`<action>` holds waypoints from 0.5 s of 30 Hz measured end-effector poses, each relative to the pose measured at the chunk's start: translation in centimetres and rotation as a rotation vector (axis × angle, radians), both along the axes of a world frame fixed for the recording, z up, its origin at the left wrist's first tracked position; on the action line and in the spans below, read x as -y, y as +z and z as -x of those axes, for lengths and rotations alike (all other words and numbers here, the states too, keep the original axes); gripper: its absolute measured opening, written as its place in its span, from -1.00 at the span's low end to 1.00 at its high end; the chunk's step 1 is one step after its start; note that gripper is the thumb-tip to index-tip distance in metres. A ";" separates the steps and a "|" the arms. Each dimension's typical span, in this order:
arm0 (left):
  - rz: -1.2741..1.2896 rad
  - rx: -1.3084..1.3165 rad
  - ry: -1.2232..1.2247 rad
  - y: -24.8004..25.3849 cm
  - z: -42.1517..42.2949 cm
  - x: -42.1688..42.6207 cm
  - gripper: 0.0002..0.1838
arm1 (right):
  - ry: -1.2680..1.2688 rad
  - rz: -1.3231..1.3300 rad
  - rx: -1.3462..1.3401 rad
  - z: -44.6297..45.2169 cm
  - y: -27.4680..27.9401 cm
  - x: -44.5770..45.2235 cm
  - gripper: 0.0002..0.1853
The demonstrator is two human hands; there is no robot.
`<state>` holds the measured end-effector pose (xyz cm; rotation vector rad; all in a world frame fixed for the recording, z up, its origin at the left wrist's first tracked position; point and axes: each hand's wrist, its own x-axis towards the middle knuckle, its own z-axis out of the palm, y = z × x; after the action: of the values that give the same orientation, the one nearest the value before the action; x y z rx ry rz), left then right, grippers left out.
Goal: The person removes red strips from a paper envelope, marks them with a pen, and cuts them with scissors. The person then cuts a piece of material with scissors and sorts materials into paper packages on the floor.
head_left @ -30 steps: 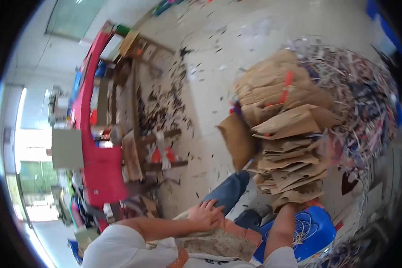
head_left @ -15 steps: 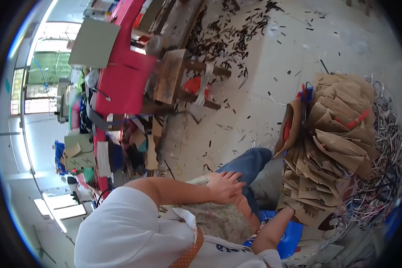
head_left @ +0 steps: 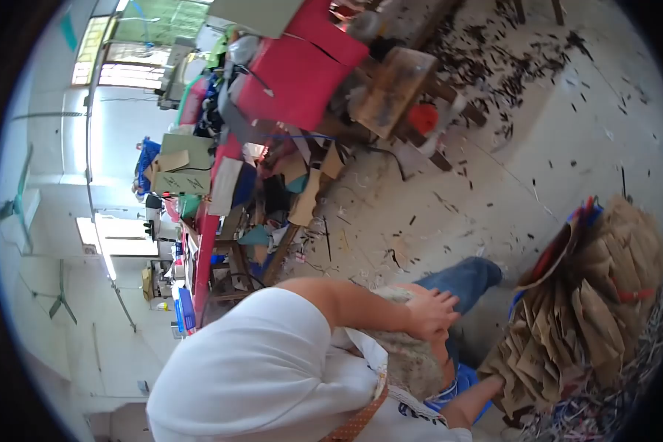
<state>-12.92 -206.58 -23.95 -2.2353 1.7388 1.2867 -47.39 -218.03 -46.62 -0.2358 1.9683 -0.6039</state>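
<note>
My left hand [head_left: 431, 313] lies over my lap, beside a floral cloth [head_left: 401, 357] and a blue denim leg [head_left: 464, 283]. Its fingers are stretched out and slightly apart, with nothing held in them. Bare skin shows just under it; I cannot tell of which limb. My right forearm [head_left: 473, 404] reaches to the lower left edge of a big heap of folded brown paper pieces [head_left: 545, 346]. The pieces hide my right hand's fingers, so whether it grips any is not visible. Red and blue bits stick out at the heap's top.
A wooden stool [head_left: 394, 92] stands ahead, near a red-covered table [head_left: 295, 81] loaded with goods. Dark scraps [head_left: 493, 81] litter the floor. A tangle of pale strips [head_left: 652, 353] lies right of the heap. Something blue [head_left: 460, 383] is beside my lap.
The view has swung, so the table, stool, heap and my arms all appear farther right and mostly lower. My left hand keeps its place on my lap; my right arm still reaches to the heap.
</note>
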 end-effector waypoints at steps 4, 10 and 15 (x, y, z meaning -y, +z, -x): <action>-0.019 -0.004 0.038 0.5 0.3 -0.8 -0.48 | 0.062 -0.061 -0.036 1.2 1.4 -1.0 -0.74; -0.074 0.017 0.121 3.8 2.4 -3.0 -0.47 | 0.161 -0.176 -0.101 4.6 6.4 -1.5 -0.74; -0.078 -0.205 0.141 2.5 0.5 -7.6 -0.51 | 0.258 -0.233 -0.005 7.0 12.6 -0.5 -0.75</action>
<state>-13.39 -199.03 -21.44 -2.2906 1.5803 1.6351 -54.43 -217.54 -34.00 -0.3388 1.9532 -0.2055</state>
